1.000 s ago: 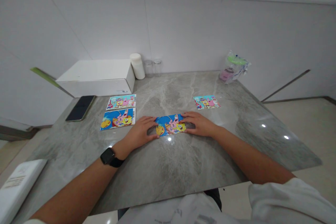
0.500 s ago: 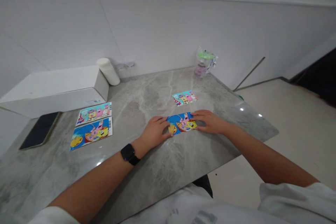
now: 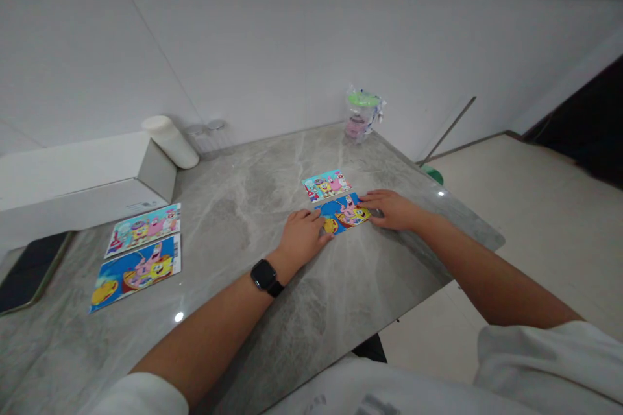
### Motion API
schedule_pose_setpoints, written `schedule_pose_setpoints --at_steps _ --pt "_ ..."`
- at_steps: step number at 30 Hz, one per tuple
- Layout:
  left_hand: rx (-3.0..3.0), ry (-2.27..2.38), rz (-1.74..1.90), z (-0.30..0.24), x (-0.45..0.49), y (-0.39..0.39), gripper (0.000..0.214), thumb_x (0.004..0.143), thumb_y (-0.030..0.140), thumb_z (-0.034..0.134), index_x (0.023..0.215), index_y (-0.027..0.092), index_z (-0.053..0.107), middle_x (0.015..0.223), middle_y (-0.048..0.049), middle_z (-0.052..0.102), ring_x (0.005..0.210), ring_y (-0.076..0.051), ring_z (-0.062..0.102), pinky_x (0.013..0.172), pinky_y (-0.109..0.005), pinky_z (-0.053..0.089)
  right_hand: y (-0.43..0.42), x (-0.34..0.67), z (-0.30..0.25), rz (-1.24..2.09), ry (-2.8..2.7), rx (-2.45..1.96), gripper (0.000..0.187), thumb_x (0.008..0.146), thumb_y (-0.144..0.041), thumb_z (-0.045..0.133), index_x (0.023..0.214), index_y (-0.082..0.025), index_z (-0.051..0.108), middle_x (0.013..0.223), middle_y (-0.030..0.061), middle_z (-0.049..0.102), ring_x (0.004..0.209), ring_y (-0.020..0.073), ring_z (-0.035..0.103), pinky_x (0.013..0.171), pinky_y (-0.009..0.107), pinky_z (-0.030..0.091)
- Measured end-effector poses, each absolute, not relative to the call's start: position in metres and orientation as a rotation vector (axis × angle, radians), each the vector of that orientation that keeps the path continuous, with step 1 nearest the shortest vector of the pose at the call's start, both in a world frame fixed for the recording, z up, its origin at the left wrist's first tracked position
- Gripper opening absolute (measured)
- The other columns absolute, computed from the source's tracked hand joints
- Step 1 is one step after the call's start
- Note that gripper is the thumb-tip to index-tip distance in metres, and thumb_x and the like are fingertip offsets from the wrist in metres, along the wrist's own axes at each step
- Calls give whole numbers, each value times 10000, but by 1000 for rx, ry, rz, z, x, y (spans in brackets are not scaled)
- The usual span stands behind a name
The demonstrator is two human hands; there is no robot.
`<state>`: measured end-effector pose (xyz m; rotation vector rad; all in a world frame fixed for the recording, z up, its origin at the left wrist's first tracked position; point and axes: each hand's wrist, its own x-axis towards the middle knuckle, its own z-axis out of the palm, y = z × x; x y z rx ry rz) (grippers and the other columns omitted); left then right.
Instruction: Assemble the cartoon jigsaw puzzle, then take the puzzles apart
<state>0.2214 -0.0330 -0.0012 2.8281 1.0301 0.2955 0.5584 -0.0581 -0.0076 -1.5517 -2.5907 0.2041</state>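
Observation:
A small blue cartoon picture card [image 3: 344, 214] lies flat on the grey marble table [image 3: 272, 311]. My left hand [image 3: 302, 238], with a black watch on its wrist, presses its fingertips on the card's left end. My right hand [image 3: 392, 208] presses on the card's right end. Just behind this card, almost touching it, lies a second small card [image 3: 326, 184] with a light blue cartoon picture.
Two larger cartoon cards [image 3: 144, 229] [image 3: 135, 271] lie at the left. A dark phone [image 3: 26, 271] sits at the far left edge. A white box [image 3: 73, 191], a white cylinder [image 3: 169, 141], two small jars [image 3: 208, 135] and a bagged cup [image 3: 361, 114] stand along the back wall.
Both hands have slid the blue card away from me, up to the small light blue card. The view has turned to the right.

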Motion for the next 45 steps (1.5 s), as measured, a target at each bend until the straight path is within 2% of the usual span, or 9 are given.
schedule_pose_setpoints --at_steps 7,22,31,37,45 --pt "2836 1054 314 -10 227 -28 422 1012 488 617 1266 163 702 1460 -154 658 1283 -343 606 1067 -493 470 -49 557 -9 199 -2599 -1581 606 872 -301 658 1470 -202 667 1520 125 627 1420 371 568 1213 551 435" --pt "2819 1173 350 -12 237 -9 440 1024 490 584 1299 163 690 1487 -144 640 1304 -361 567 1066 -520 456 -14 560 -13 129 -2609 -1599 649 857 -262 636 1505 -224 631 1540 120 609 1389 363 595 1205 544 432" --pt "2816 1171 444 -16 238 -7 420 1035 484 561 1268 156 684 1450 -142 654 1277 -336 560 1076 -476 457 -6 558 -5 99 -2640 -1550 625 843 -281 623 1455 -161 665 1504 169 634 1320 351 651 1155 498 473" --pt "2790 1146 483 -18 234 -9 417 1032 494 557 1259 168 684 1425 -140 667 1292 -337 553 1081 -489 450 -10 556 -4 144 -2601 -1527 641 830 -278 623 1465 -198 657 1499 155 640 1326 342 648 1153 507 470" --pt "2757 1148 534 -20 234 -11 451 1021 483 559 1308 152 663 1438 -160 652 1300 -340 542 1096 -505 430 -19 548 -7 77 -2602 -1596 610 874 -276 578 1465 -136 633 1519 179 618 1372 330 613 1173 486 461"
